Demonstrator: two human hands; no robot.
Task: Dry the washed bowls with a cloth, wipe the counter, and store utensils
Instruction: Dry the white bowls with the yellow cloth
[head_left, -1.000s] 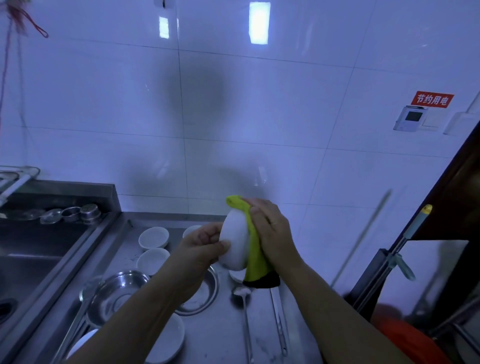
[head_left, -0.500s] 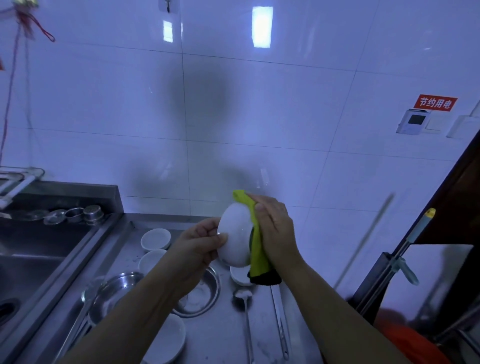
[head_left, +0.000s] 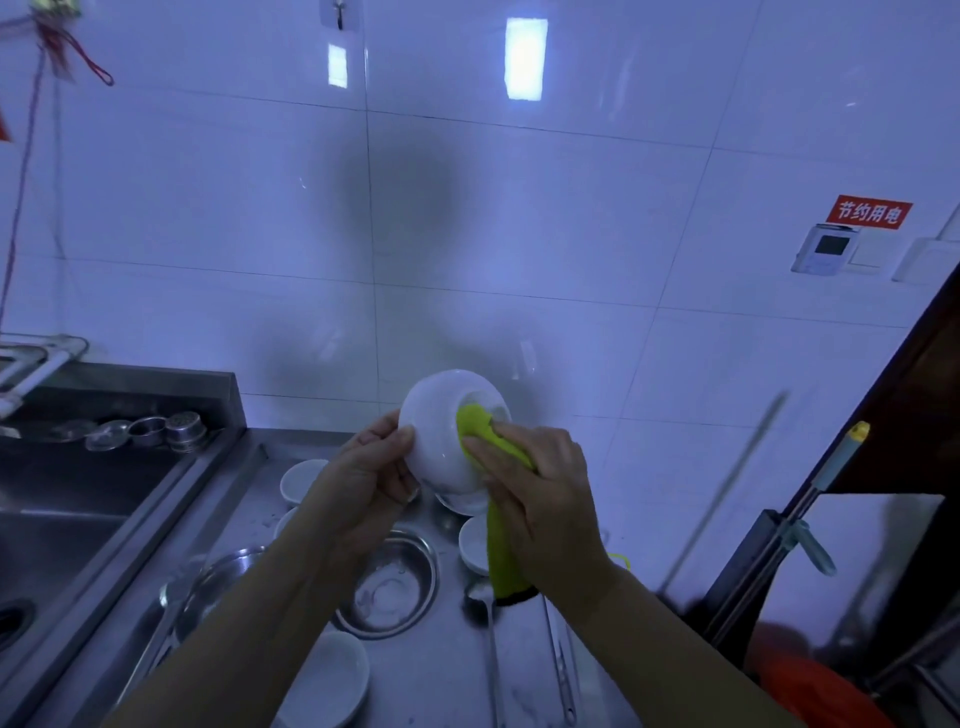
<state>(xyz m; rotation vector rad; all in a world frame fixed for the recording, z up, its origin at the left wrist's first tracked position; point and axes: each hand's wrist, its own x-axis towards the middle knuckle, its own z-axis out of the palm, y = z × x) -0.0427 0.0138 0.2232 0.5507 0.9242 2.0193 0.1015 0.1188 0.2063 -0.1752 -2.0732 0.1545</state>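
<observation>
A white bowl is held up above the steel counter, tipped so its underside and foot ring face me. My left hand grips its left rim between thumb and fingers. My right hand holds a yellow-green cloth and presses its top end against the bowl's base; the rest of the cloth hangs down under the palm. More white bowls sit on the counter below: one at the back, one on the right, one near me.
Two steel bowls lie on the counter, with a ladle and tongs to their right. A sink is on the left, small steel cups behind it. A dark cabinet and mop handle stand at the right.
The bowl has turned from edge-on to base-towards-me and risen slightly. My right hand has shifted the cloth from the bowl's side onto its foot ring.
</observation>
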